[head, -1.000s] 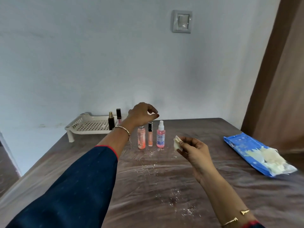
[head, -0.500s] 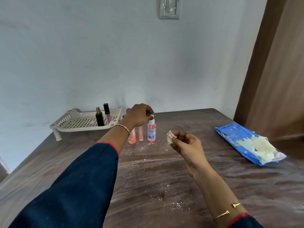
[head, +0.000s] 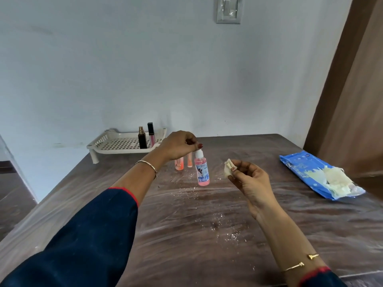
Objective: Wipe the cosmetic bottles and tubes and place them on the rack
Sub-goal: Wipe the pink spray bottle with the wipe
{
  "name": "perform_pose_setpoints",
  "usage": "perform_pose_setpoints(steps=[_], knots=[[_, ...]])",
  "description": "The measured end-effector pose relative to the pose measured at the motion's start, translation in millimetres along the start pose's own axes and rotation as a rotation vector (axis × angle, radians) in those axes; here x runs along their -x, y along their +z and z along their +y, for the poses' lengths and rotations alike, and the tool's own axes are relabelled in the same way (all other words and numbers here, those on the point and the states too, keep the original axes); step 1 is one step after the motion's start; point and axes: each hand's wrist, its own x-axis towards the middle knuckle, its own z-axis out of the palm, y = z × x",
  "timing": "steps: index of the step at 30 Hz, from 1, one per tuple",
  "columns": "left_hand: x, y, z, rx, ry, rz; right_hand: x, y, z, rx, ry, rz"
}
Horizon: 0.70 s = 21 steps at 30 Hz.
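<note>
Bottle point(head: 202, 172) of pink liquid hangs near upright by its white cap, pinched in the curled fingertips of the left hand point(head: 178, 145), just before two orange bottles point(head: 179, 165) on the table point(head: 186, 235); right hand point(head: 246, 179) pinches a folded wipe point(head: 228, 168); rack point(head: 116, 145) at back left holds a dark bottle point(head: 142, 139) and a tube point(head: 151, 133); blue pack point(head: 306, 172) lies right.

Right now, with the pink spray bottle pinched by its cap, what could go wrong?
1. The left hand pinches the pink spray bottle only at its white cap; the tilted bottle may slip, or the cap may pull off.
2. Two orange tubes stand upright just behind that hand; it could knock them over.
3. The right hand holds only a small folded wipe, so wiping may need a steadier grip.
</note>
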Motion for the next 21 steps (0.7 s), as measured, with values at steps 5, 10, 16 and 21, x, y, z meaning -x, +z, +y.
perform_pose_setpoints(steps=[5, 10, 16, 21], knots=[[39, 1, -2, 0.061, -0.032, -0.017, 23, -3, 7, -0.056, 0.042, -0.004], [70, 2, -5, 0.151, -0.064, -0.051, 44, -4, 16, -0.077, 0.079, -0.023], [92, 9, -12, 0.243, -0.123, -0.024, 62, 2, 25, -0.044, 0.106, -0.049], [95, 15, -12, 0.37, -0.128, 0.037, 73, 9, 29, 0.04, 0.081, -0.071]])
